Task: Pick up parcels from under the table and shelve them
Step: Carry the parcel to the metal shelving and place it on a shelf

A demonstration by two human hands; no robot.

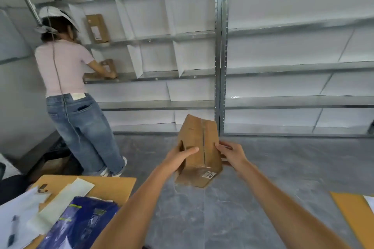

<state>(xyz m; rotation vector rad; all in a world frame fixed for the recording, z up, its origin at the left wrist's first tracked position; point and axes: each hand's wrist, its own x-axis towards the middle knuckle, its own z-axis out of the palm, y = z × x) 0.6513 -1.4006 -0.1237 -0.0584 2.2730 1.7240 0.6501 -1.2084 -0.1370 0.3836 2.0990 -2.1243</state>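
I hold a brown cardboard parcel [199,147] in front of me with both hands, above the grey floor. It is taped along its middle and has a white label near its lower end. My left hand [179,157] grips its left side, thumb across the top face. My right hand [230,153] grips its right side. Ahead stands a metal shelving unit [219,50] with white dividers; its shelves in front of me hold nothing.
A person in a pink shirt and jeans [66,87] stands at the left shelves, handling a parcel. Boxes [97,28] sit there and on the top shelf. A wooden table [109,186] with papers and a blue bag lies lower left; another table corner [352,216] lower right.
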